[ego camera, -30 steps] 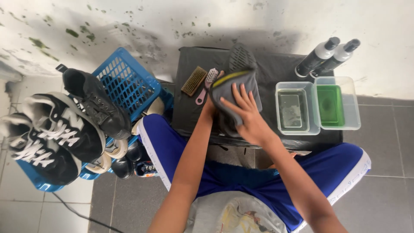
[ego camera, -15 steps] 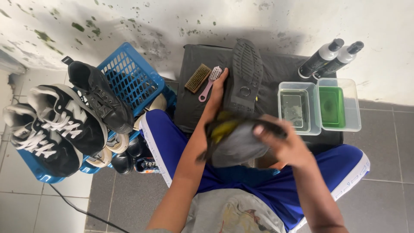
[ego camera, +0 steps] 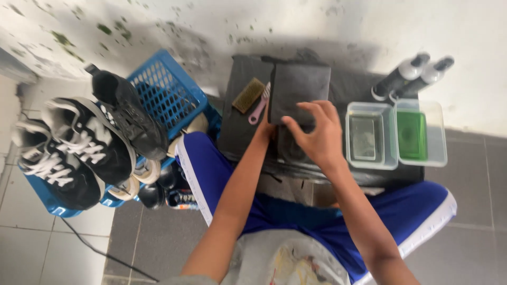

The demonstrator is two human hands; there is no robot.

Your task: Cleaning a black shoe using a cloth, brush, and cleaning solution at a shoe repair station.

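Nearest the camera sit the person's blue shorts with white trim (ego camera: 401, 211) and both bare forearms reaching forward over the knees. The right hand (ego camera: 316, 134) lies fingers-spread on the lower part of a dark grey cloth-wrapped shoe (ego camera: 298, 92), pressing rather than clenching. The left hand (ego camera: 268, 126) is mostly hidden behind the right hand and the cloth's left edge; it seems to grip that edge, but I cannot tell for sure.

The wrapped shoe rests on the low dark grey table (ego camera: 243, 132), straight ahead of the hands, its long axis running away from the person toward the wall. The right hand sits over it and is the nearer; the left comes in from the side.

Just left of the shoe lie one tan bristle brush (ego camera: 249, 95) and one small pink-handled brush (ego camera: 259, 105), touching or nearly so. To the right stand two clear plastic tubs, one with greyish liquid (ego camera: 369, 136), one with green (ego camera: 420, 134), side by side. Beyond them two grey-and-white spray bottles (ego camera: 412, 76) lean toward the wall.

Off to the left, a blue plastic basket (ego camera: 169, 95) holds one black shoe (ego camera: 127, 113), with two black-and-white sneakers (ego camera: 74, 153) on a blue lid beside it
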